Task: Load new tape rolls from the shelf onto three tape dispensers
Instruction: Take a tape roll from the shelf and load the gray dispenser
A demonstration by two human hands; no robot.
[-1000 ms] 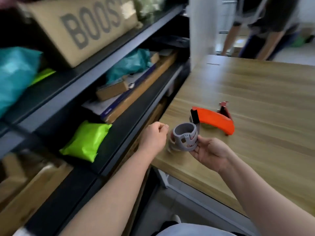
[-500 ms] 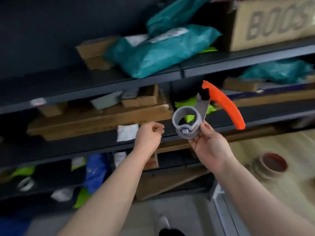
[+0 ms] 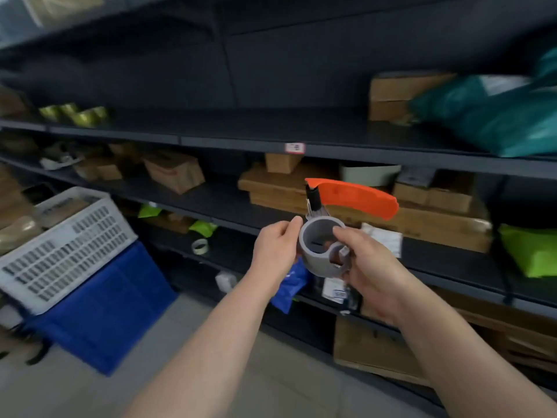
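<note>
In front of the dark metal shelf (image 3: 226, 143), the right hand (image 3: 373, 267) clasps the grey-hubbed, orange-handled plastic tape dispenser (image 3: 316, 263). The left hand (image 3: 274, 248) is curled at its nine o'clock — grip unclear. A pale tape roll (image 3: 199, 245) lies farther toward nine o'clock — a hasty reach might knock it backward.

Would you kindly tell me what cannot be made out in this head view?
Head view only:
Shelf label: print blurred, too small.
Yellowish rolls, upper shelf: motion blur; tape or not unclear.
Left hand: its own back hides whether it grips the tape dispenser.
Teal bag: cut off by the right edge.
</note>
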